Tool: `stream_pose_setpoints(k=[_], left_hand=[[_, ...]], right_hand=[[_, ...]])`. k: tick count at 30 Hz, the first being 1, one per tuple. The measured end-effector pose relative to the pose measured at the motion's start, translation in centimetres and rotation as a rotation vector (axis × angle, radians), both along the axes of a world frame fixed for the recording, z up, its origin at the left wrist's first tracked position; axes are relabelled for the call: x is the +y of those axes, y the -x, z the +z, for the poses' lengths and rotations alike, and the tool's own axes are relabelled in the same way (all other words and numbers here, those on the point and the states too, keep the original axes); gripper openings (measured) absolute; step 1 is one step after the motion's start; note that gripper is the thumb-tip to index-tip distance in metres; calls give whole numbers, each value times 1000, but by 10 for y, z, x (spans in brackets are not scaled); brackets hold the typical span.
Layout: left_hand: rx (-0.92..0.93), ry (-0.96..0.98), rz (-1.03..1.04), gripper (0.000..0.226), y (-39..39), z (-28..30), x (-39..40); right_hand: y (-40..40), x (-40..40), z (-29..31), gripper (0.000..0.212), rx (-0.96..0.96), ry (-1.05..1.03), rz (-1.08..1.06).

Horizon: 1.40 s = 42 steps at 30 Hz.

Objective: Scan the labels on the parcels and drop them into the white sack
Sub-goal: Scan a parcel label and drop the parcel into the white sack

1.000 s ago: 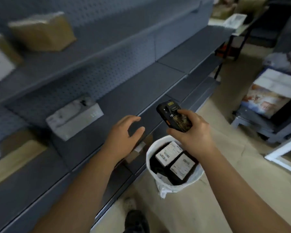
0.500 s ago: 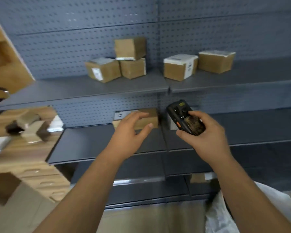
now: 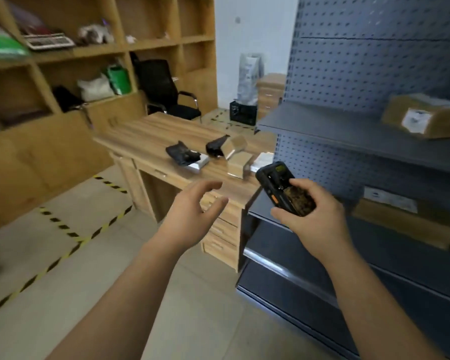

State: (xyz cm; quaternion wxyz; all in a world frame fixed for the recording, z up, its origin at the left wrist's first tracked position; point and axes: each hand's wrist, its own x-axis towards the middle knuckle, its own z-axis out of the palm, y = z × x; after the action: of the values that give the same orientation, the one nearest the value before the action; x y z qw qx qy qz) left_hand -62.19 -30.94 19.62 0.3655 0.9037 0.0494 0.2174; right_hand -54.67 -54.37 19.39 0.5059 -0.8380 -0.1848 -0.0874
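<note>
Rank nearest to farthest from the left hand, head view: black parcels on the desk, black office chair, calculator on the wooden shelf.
From the left hand:
1. Black parcels, on the wooden desk just ahead.
2. Black office chair, behind the desk.
3. Calculator, upper left, on the wooden shelf.

Open floor (image 3: 70, 255) fills the lower left of the frame. At centre, a wooden desk (image 3: 151, 141) blocks the way, its top crowded with what look like blurred parcels (image 3: 238, 154). The grey shelving (image 3: 348, 131) walls off the right.
</note>
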Motion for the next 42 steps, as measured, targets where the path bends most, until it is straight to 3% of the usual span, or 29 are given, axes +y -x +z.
stream_pose_setpoints(k=[10, 22, 33, 42], left_hand=[[49, 9, 322, 37, 18, -15, 183], [145, -94, 397, 40, -109, -3, 340], [158, -57, 106, 36, -282, -41, 378], [233, 18, -193, 34, -409, -82, 421]], right_hand=[[-51, 215, -11, 59, -64, 69, 295], [-189, 403, -23, 61, -83, 9, 391], [-303, 389, -45, 63, 77, 77, 26], [-345, 405, -75, 63, 157, 189, -258]])
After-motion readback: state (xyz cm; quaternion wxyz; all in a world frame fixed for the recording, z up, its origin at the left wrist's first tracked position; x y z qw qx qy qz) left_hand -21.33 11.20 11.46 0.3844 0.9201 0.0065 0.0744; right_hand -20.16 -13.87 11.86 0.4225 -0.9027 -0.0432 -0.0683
